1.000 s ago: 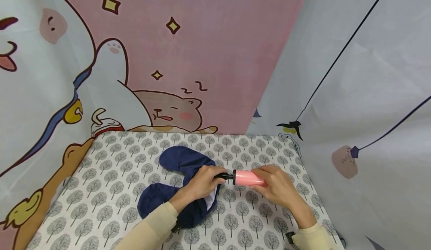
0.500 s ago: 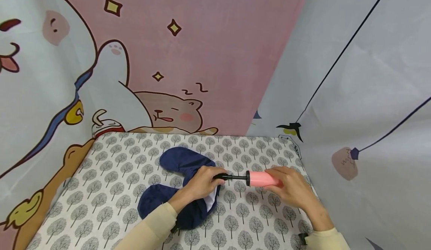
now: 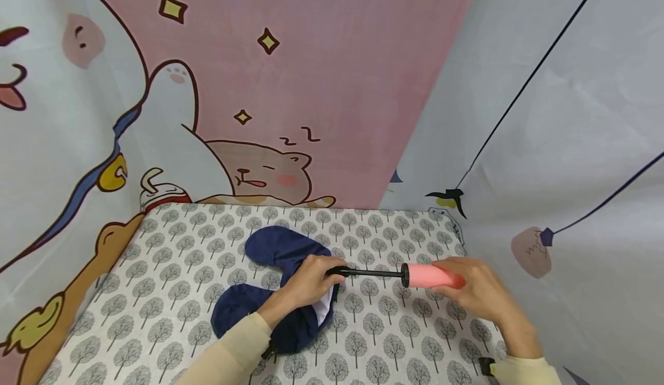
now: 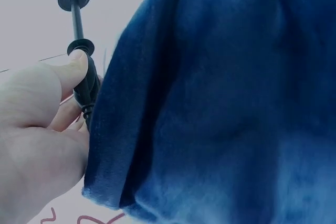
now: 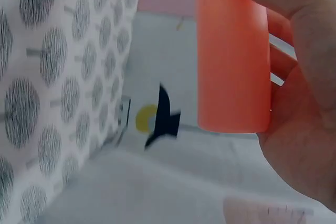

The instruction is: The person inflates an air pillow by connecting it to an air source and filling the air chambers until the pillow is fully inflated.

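A navy U-shaped neck pillow (image 3: 280, 246) lies on the cloth, its white lining (image 3: 324, 307) showing at the right edge. My left hand (image 3: 310, 280) overlaps the pillow and pinches the black end (image 4: 86, 85) of a hand pump between thumb and fingers. That end narrows to a ribbed tip, its lowest part hidden behind the pillow fabric in the left wrist view. From there a black rod (image 3: 377, 273) runs right to the pump's pink barrel (image 3: 426, 276). My right hand (image 3: 476, 286) grips the barrel's far end, with the thumb along its side (image 5: 233, 66).
The table cloth (image 3: 176, 246) is white with grey trees. Printed fabric walls stand around it: a pink one (image 3: 353, 85) with cartoon animals behind, a pale one (image 3: 570, 160) close to my right hand.
My right hand has moved right with the pink barrel, and much more of the black rod now shows. The left hand and the pillow have stayed in place.
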A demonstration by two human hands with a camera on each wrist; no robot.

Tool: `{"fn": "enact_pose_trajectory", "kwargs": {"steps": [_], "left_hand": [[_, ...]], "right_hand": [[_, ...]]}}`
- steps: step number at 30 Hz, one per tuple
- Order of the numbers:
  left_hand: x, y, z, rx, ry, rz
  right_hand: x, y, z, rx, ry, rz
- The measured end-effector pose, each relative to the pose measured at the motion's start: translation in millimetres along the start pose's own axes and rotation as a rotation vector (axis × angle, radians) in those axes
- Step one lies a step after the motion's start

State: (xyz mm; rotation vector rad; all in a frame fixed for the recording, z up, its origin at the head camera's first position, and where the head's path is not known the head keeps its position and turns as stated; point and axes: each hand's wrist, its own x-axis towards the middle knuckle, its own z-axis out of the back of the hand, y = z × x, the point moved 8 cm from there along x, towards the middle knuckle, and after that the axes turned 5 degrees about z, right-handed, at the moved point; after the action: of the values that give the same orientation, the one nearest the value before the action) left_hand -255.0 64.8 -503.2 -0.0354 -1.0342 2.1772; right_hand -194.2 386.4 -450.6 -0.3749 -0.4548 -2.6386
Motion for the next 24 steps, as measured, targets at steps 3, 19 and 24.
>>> {"fn": "enact_pose_trajectory", "kwargs": {"steps": [3, 19, 24], "left_hand": [[1.1, -2.5, -4.0, -0.017, 0.011, 0.002], [1.6, -1.5, -4.2, -0.024, -0.008, 0.009], [3.2, -0.8, -4.8, -0.021, 0.006, 0.004]], "right_hand": [[9, 16, -9.7, -0.011, -0.015, 0.051], [38, 66, -47.9, -0.07, -0.061, 0.128], [34, 61, -42.4, -0.059, -0.063, 0.14]]}}
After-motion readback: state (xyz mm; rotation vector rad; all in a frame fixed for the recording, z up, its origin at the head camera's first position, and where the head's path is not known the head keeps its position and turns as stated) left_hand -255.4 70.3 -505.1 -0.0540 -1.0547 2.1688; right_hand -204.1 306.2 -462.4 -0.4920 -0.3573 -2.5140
